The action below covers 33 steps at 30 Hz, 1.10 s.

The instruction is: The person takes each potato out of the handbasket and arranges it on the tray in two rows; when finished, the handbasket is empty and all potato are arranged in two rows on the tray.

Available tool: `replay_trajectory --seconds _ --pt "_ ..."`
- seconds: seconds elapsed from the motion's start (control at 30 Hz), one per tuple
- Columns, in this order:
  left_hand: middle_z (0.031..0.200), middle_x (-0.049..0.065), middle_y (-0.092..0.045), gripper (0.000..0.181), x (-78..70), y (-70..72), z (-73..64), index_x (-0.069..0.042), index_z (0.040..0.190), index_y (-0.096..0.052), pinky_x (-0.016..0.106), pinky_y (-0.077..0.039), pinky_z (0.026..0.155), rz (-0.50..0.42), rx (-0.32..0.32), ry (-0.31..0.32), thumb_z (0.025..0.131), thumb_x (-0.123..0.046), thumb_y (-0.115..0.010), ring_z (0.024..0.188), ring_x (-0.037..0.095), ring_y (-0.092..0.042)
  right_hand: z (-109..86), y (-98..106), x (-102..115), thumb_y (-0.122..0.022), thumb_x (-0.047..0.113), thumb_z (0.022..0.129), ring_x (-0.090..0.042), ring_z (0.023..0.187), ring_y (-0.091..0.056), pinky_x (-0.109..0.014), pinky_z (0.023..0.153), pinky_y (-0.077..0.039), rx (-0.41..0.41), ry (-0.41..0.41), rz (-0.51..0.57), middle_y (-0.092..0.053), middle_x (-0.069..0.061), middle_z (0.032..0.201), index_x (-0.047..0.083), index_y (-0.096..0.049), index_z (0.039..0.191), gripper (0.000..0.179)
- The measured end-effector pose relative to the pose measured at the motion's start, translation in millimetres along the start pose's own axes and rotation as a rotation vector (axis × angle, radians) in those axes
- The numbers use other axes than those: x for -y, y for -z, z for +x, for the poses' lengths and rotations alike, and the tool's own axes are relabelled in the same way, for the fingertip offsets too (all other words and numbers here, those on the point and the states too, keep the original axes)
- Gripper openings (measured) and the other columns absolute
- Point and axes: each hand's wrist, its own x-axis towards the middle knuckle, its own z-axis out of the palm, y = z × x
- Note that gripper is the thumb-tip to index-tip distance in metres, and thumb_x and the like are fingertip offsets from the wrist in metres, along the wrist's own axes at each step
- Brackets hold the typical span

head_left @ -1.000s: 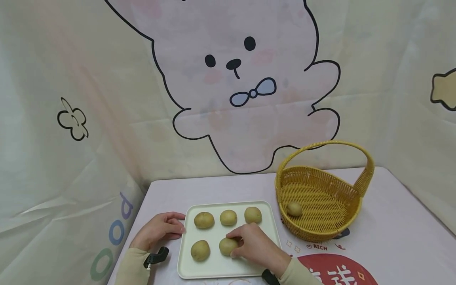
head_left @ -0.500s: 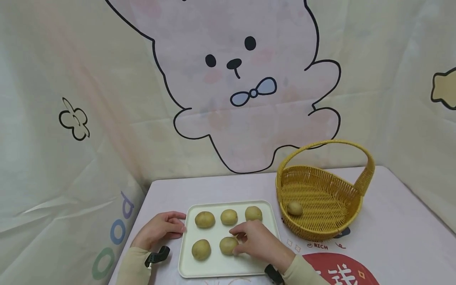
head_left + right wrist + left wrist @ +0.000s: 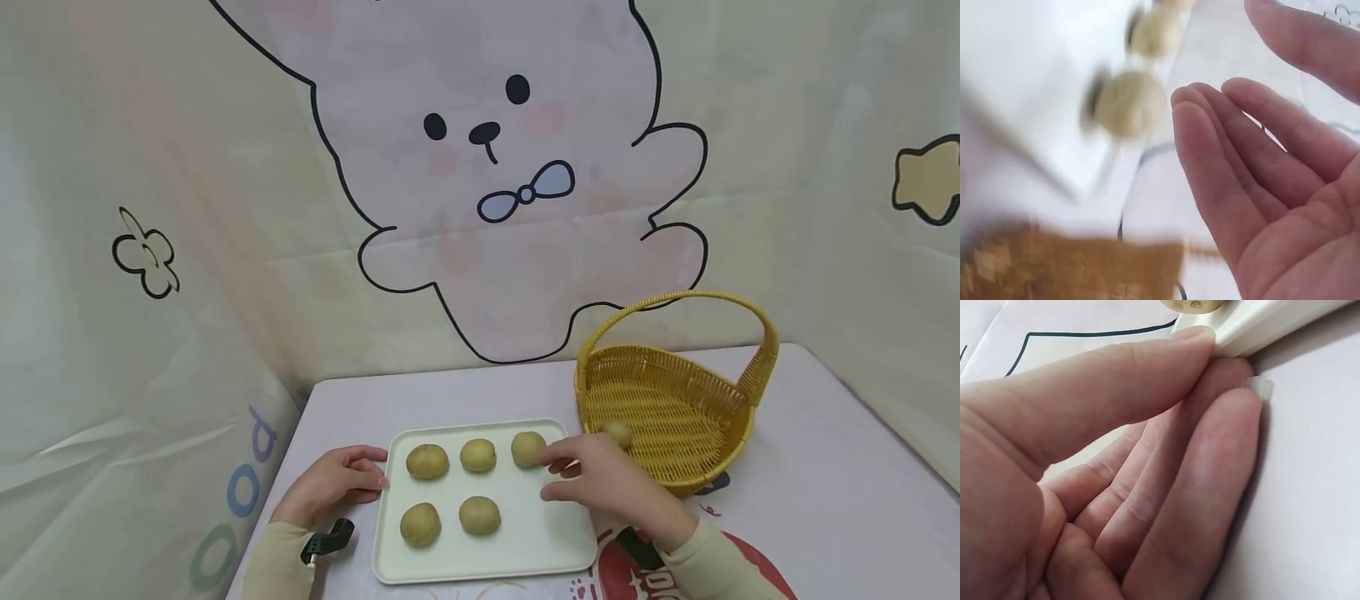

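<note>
A white rectangular tray [image 3: 540, 533] bears several potatoes in two rows. The front row holds one potato [image 3: 420, 525] at the left and another potato [image 3: 479, 516] in the middle. My left hand [image 3: 333, 483] is at the tray's left edge; in the left wrist view its thumb [image 3: 1166, 369] lies on the rim with the fingers below, pinching it. Over the tray's right side hovers my right hand [image 3: 611, 479], holding nothing, its thumb and fingers apart. Its fingertips partly overlap the back right potato [image 3: 528, 448] in the head view; the right wrist view shows them apart from the blurred potatoes.
A yellow woven basket [image 3: 675, 479] with a tall handle stands right of the tray. One small potato [image 3: 617, 432] lies in its left part, partly hidden by my right hand. A cloth with printed drawings covers the table [image 3: 825, 467], and a printed curtain [image 3: 750, 208] hangs behind.
My right hand has let go of the front middle potato and moved right towards the basket side. The left hand has stayed at the tray's edge. The head view has shifted slightly.
</note>
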Motion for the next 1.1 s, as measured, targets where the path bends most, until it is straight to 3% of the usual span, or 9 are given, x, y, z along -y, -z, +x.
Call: replay_trajectory --seconds 0.23,0.37,0.5,0.7,0.83,1.1 --pt "0.096 0.003 -0.078 0.06 0.5 3.2 -1.0 0.008 0.145 -0.057 0.029 -0.066 0.082 -0.003 -0.006 0.003 0.094 -0.011 -0.082 0.092 0.015 -0.075 -11.4 66.1 -9.1 -0.09 0.03 0.089 -0.015 0.1 -0.073 -0.027 0.084 -0.062 -0.026 -0.091 -0.119 -0.08 0.003 0.107 0.014 -0.082 0.119 0.035" --pt "0.095 0.002 -0.077 0.062 -0.3 2.4 -1.2 0.009 0.146 -0.055 0.029 -0.066 0.082 -0.031 -0.002 0.007 0.094 -0.01 -0.082 0.091 0.015 -0.075 -7.6 97.6 -21.7 -0.089 0.037 0.09 -0.016 0.105 -0.074 -0.036 0.088 -0.064 -0.022 -0.146 -0.176 -0.081 -0.002 0.116 0.013 -0.08 0.124 0.043" --pt "0.095 0.003 -0.077 0.062 -0.5 2.3 -2.4 0.009 0.146 -0.055 0.029 -0.066 0.082 -0.029 -0.006 0.011 0.094 -0.011 -0.082 0.092 0.015 -0.075 3.1 118.0 -40.2 -0.088 0.033 0.091 -0.023 0.109 -0.076 -0.045 0.092 -0.065 0.011 -0.154 -0.196 -0.08 -0.01 0.122 0.007 -0.078 0.127 0.045" --pt "0.096 0.004 -0.077 0.061 0.2 0.5 -2.3 0.01 0.146 -0.055 0.029 -0.066 0.082 -0.036 0.006 0.003 0.095 -0.01 -0.082 0.092 0.015 -0.075 19.3 128.2 -66.1 -0.088 0.021 0.09 -0.025 0.11 -0.075 -0.049 0.096 -0.063 0.089 -0.186 -0.178 -0.079 -0.012 0.123 0.003 -0.077 0.128 0.044" --pt "0.096 0.004 -0.077 0.063 1.4 -0.8 -1.3 0.01 0.146 -0.055 0.03 -0.066 0.082 -0.045 0.007 0.006 0.094 -0.01 -0.083 0.09 0.016 -0.076 26.6 125.5 -81.3 -0.089 0.017 0.086 -0.02 0.105 -0.074 -0.045 0.094 -0.064 0.145 -0.207 -0.158 -0.08 -0.009 0.119 0.004 -0.079 0.124 0.041" --pt "0.094 0.003 -0.077 0.063 -0.4 -0.4 -3.5 0.011 0.145 -0.055 0.031 -0.066 0.082 -0.049 -0.003 0.01 0.092 -0.009 -0.084 0.09 0.016 -0.076 37.7 121.2 -98.8 -0.09 0.014 0.084 -0.016 0.1 -0.074 -0.041 0.091 -0.064 0.226 -0.171 -0.144 -0.082 -0.007 0.112 0.004 -0.08 0.12 0.038"
